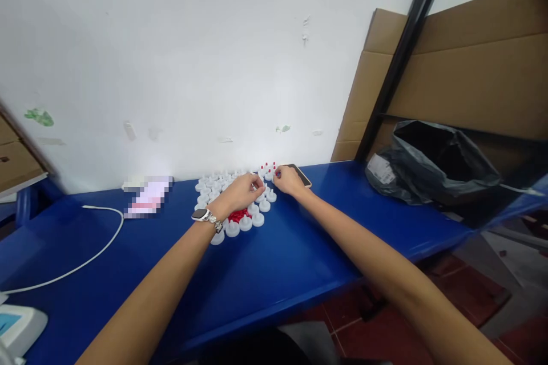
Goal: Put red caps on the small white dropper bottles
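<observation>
A blue table (274, 268) meets a white wall (214, 68); left hand (243, 191) and right hand (289, 181) by white caps (232, 229), grips I cannot tell

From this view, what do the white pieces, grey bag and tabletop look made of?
White pieces: likely moulded plastic; opaque, smooth, uniform shape. Grey bag: thin plastic film, probably; glossy highlights, creases. Tabletop: smooth blue with soft sheen; painted or laminated, base material unclear.
</observation>
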`<state>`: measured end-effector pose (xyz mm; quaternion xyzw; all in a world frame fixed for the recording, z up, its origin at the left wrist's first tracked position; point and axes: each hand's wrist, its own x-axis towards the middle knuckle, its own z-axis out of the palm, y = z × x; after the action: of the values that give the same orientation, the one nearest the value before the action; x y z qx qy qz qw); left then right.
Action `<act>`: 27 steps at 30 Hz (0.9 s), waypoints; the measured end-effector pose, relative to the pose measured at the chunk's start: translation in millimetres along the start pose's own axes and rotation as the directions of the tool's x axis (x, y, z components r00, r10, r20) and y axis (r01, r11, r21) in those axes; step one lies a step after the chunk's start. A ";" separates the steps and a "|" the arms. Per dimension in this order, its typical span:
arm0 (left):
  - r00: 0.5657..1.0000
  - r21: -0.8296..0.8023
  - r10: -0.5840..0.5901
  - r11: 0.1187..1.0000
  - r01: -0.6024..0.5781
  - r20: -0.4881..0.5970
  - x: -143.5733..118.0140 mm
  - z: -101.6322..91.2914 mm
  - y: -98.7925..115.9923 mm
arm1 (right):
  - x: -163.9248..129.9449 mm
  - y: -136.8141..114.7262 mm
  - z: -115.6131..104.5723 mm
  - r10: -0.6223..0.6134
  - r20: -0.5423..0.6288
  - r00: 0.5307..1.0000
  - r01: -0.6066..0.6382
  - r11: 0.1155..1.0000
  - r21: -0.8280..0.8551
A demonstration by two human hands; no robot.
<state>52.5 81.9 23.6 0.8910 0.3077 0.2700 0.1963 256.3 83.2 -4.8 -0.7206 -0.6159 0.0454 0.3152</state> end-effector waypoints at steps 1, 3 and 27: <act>1.000 0.019 0.002 1.000 -0.002 -0.005 4.2 4.7 -2.1 | 1.6 -0.8 0.1 -0.004 0.000 1.000 0.004 1.000 0.007; 1.000 0.060 0.004 0.998 -0.003 -0.028 7.5 8.9 -3.7 | 1.2 -4.0 -2.0 -0.021 -0.016 1.000 0.022 0.999 0.039; 0.948 -0.080 -0.001 0.996 -0.026 -0.318 -99.0 -37.0 5.6 | -82.6 -113.5 19.1 -0.292 -0.011 0.956 0.241 0.765 0.597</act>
<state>-33.1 19.8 19.6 0.8290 0.3181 0.4236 0.1794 130.5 19.9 11.2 -0.4887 -0.6793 0.2196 0.5015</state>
